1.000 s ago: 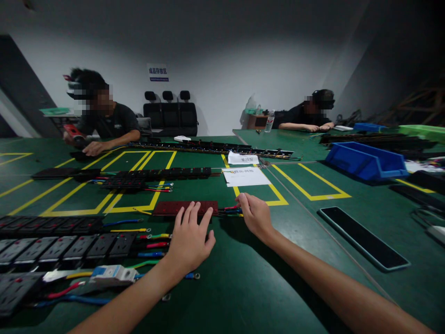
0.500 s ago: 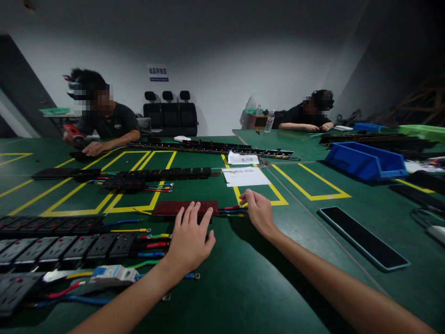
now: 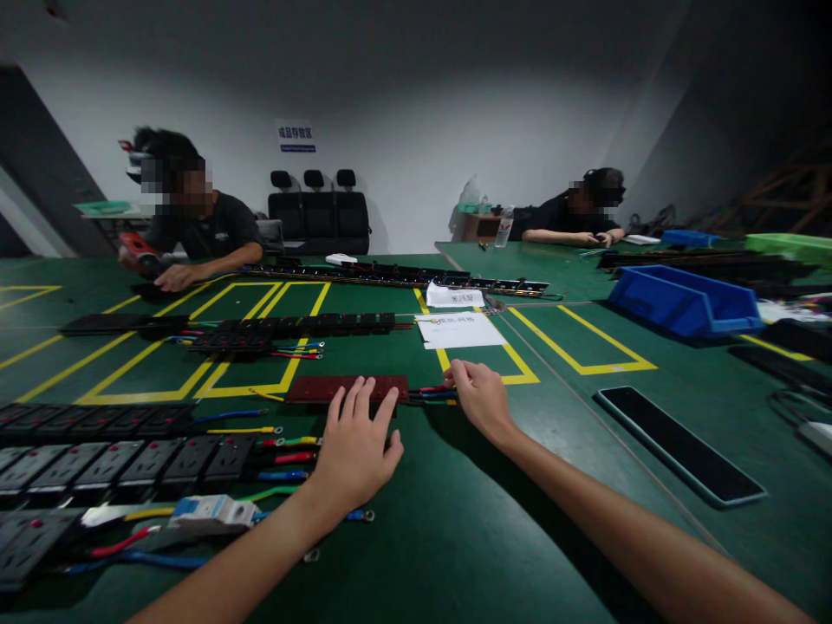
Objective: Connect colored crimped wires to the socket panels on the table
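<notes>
A dark red strip of socket modules [image 3: 325,387] lies across the green table [image 3: 455,520], with red, blue and green wires [image 3: 432,394] coming out of its right end. My left hand [image 3: 356,451] rests flat with fingers spread, the fingertips touching the strip's near edge. My right hand [image 3: 479,400] is curled at the wires' ends, fingers pinched together on them.
Rows of black socket strips [image 3: 123,455] with coloured leads and a blue-and-white breaker [image 3: 211,511] lie at left. White paper sheets [image 3: 458,329], a blue bin [image 3: 685,301] and a black flat panel [image 3: 679,444] lie ahead and right. Two people sit at the far side.
My right hand lifted slightly half a second ago and has come back down onto the wire ends. My left hand has stayed put.
</notes>
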`<state>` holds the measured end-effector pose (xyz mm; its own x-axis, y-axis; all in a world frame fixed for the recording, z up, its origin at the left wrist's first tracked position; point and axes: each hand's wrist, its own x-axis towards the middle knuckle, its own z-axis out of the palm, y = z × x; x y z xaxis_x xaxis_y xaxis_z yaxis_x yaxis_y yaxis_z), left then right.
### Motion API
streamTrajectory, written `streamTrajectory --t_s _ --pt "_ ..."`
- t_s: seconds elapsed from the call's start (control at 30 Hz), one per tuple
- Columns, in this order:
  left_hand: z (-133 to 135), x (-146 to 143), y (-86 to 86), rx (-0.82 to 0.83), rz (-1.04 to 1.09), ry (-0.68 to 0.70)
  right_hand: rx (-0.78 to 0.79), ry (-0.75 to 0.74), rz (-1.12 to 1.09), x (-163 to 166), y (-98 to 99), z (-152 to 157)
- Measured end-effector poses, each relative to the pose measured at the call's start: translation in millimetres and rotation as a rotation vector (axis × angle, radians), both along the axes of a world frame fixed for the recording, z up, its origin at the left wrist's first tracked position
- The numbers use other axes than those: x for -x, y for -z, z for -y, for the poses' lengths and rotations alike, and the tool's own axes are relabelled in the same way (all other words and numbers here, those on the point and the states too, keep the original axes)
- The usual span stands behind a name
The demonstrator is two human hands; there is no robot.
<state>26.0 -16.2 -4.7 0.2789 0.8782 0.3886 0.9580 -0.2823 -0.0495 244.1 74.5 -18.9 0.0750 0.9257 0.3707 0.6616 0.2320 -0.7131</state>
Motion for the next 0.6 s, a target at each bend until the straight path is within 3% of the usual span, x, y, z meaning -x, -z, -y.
streamTrajectory --t_s 0.17,0.6 --pt "-0.4 -0.3 1.0 0.0 0.001 0.002 -0.1 -0.052 -0.03 0.3 -0.6 1.7" --pt "0.8 -0.7 -1.7 0.002 0.008 0.007 -0.092 -0.074 0.105 0.2 4.5 -0.9"
